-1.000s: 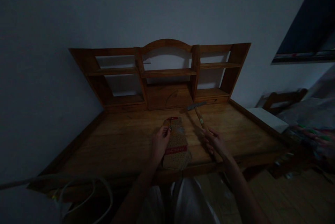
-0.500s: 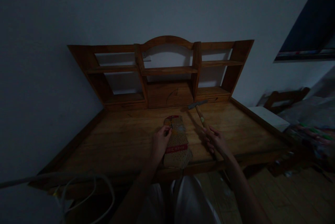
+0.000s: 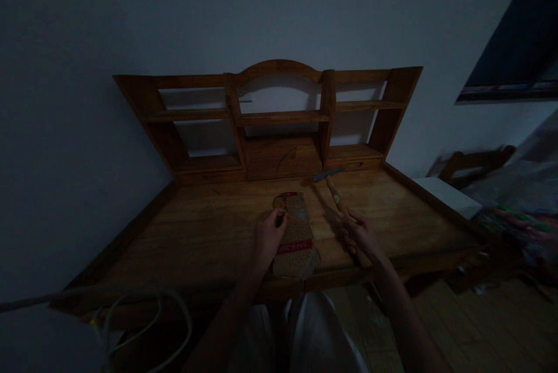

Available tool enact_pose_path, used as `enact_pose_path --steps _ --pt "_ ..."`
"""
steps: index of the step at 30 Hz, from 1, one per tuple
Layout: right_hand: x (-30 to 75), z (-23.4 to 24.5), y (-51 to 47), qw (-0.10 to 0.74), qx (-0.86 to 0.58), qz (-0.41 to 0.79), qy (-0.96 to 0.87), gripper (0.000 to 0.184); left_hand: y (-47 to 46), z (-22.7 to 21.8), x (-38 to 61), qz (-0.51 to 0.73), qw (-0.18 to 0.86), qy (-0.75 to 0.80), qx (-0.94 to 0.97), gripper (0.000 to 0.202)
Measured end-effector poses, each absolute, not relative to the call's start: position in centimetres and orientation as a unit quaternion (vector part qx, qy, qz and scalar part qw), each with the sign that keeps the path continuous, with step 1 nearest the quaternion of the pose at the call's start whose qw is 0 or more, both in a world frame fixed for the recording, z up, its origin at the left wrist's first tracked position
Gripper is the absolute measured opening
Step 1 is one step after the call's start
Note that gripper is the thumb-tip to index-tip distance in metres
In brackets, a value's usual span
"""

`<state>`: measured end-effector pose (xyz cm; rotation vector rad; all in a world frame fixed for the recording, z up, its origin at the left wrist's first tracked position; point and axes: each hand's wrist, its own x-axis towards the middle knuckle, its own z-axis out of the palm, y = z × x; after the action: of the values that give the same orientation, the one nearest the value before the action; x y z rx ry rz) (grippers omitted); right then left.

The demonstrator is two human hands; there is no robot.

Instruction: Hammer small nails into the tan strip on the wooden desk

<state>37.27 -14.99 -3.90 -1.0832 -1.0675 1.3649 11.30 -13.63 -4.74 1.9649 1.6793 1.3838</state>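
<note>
The room is dim. A brown speckled packet (image 3: 297, 239) with red bands lies on the wooden desk (image 3: 209, 233) near its front edge. My left hand (image 3: 269, 238) rests on the packet's left side, thumb and fingers pinched on something small I cannot make out. My right hand (image 3: 361, 235) is closed on the wooden handle of a hammer (image 3: 333, 190). The hammer's metal head lies at the back of the desk, close to the shelf unit.
A wooden shelf unit (image 3: 279, 120) with an arched top stands along the desk's back against the wall. Pale cables (image 3: 143, 315) loop at the lower left. A chair (image 3: 473, 164) and cluttered items sit to the right, above a wooden floor.
Both hands stay almost where they were. The view has shifted slightly, and the left fingers have curled a little tighter on the packet's edge.
</note>
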Motion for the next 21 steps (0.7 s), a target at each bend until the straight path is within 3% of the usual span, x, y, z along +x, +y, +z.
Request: enact_pose_path --steps 21 --pt "37.10 -3.87 -14.99 0.523 -0.463 0.555 -0.451 0.044 -13.49 -4.81 11.22 0.466 0.071 0.536 0.701 0.010"
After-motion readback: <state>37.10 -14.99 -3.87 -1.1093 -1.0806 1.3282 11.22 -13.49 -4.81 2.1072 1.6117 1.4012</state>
